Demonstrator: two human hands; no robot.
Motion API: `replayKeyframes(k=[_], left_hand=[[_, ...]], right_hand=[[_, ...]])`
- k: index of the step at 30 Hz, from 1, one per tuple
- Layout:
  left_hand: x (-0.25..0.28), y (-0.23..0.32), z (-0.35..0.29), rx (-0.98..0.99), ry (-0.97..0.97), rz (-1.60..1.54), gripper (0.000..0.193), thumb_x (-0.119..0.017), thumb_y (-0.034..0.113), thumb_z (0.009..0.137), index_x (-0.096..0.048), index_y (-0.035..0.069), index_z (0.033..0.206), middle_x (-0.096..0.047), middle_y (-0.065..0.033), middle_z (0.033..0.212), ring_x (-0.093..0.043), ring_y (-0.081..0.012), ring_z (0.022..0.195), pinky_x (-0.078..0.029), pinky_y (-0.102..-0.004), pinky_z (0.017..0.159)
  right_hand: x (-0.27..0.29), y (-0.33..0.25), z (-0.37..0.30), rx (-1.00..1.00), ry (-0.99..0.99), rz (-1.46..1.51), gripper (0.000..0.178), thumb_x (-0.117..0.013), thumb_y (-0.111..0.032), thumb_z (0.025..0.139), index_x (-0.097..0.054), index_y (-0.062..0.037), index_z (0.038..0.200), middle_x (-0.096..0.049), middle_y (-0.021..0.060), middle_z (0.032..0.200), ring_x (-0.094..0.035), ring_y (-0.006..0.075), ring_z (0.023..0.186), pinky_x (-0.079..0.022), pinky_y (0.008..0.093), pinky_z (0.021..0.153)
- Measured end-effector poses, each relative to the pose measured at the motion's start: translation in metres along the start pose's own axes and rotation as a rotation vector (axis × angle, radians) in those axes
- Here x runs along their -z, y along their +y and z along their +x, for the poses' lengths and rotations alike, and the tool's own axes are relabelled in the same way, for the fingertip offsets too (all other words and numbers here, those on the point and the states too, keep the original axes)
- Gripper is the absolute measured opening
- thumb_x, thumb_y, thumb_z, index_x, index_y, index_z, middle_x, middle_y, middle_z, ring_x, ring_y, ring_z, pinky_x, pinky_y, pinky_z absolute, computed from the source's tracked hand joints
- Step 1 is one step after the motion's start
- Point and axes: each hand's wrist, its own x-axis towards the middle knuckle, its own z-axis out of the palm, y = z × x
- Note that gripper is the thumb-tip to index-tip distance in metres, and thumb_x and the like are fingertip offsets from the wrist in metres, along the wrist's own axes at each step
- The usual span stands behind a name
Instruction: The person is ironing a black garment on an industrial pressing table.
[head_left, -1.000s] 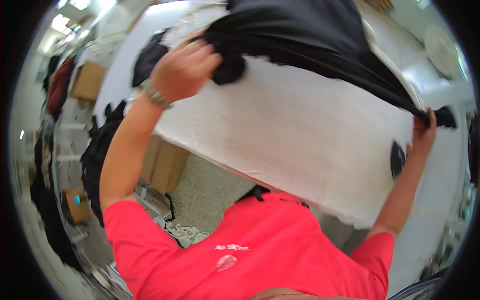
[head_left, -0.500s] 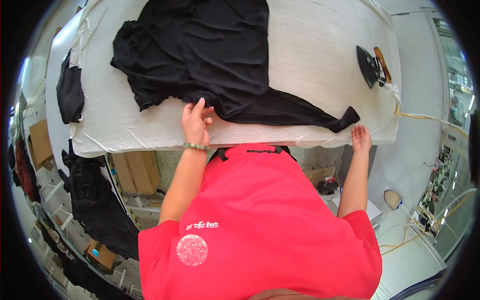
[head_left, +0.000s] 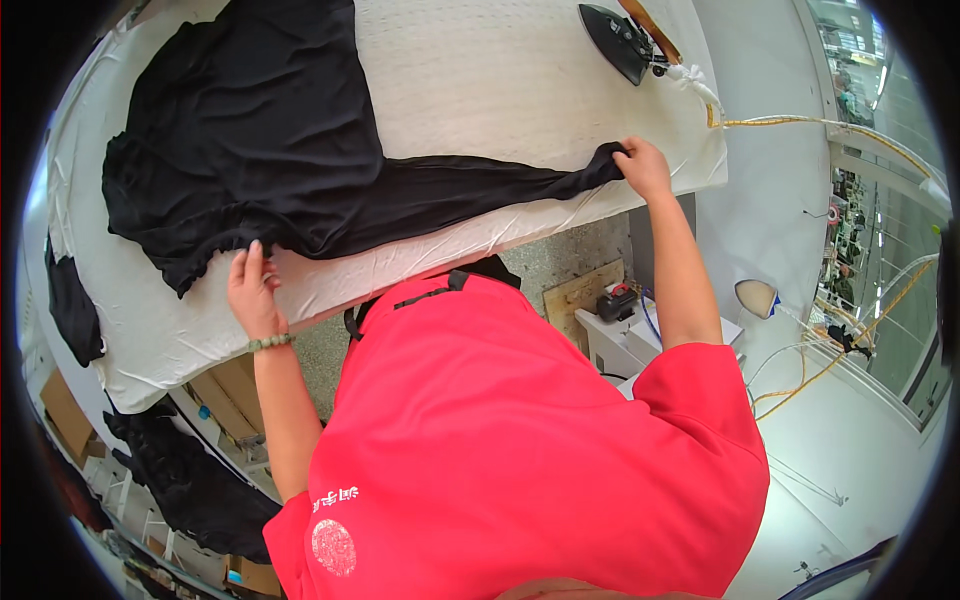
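Black garment flat on white-covered tabletop, right hand on the cuff end of its sleeve.
Right grip is closed, cuff pinched between thumb and fingers near the tabletop's front edge; sleeve runs from the body out to it, lightly creased. Left hand has fingers half curled at the garment's near, ruffled edge; can't tell if that grip has cloth. Body of garment lies on the left half, a bit wrinkled. Iron sits beyond the cuff, apart from the cloth, cable trailing off right.
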Motion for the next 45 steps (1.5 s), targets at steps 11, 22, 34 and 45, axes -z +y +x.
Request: replayKeyframes(k=[11, 22, 34, 45], left_hand=[[0.009, 0.194, 0.079, -0.489, 0.018, -0.21, 0.022, -0.056, 0.019, 0.101, -0.066, 0.001, 0.111, -0.072, -0.0096, 0.091, -0.069, -0.0241, 0.076, -0.057, -0.0356, 0.069], [0.034, 0.036, 0.031, -0.282, 0.487, 0.172, 0.024, -0.058, 0.027, 0.102, -0.064, 0.004, 0.107, -0.066, -0.0062, 0.094, -0.063, -0.0138, 0.075, -0.052, -0.0289, 0.058], [-0.009, 0.002, -0.034, -0.098, 0.369, 0.186, 0.026, -0.07, 0.03, 0.097, -0.066, 0.009, 0.111, -0.07, -0.0019, 0.104, -0.065, -0.0125, 0.093, -0.052, -0.0299, 0.074], [-0.014, 0.03, -0.088, -0.257, 0.467, 0.123, 0.019, -0.071, 0.028, 0.096, -0.069, 0.012, 0.106, -0.072, 0.0008, 0.096, -0.067, -0.01, 0.08, -0.053, -0.0262, 0.06]], right_hand=[[0.116, -0.072, 0.077, 0.108, 0.108, 0.628, 0.028, -0.07, -0.018, 0.094, -0.071, -0.0001, 0.115, -0.071, 0.0043, 0.105, -0.063, 0.0121, 0.098, -0.05, 0.0287, 0.09], [0.062, -0.008, 0.056, 0.415, 0.079, 0.3, 0.027, -0.071, -0.005, 0.087, -0.071, -0.0034, 0.115, -0.073, 0.0079, 0.108, -0.067, 0.0194, 0.107, -0.049, 0.0316, 0.097], [0.01, 0.004, 0.028, 0.663, 0.009, 0.027, 0.031, -0.074, -0.017, 0.084, -0.069, 0.001, 0.109, -0.066, 0.0089, 0.09, -0.064, 0.0269, 0.088, -0.051, 0.0373, 0.08], [0.048, 0.059, 0.041, 0.124, -0.534, 0.61, 0.062, -0.073, -0.015, 0.09, -0.049, 0.0066, 0.143, -0.056, -0.0048, 0.082, -0.052, 0.0043, 0.075, -0.046, 0.0237, 0.066]])
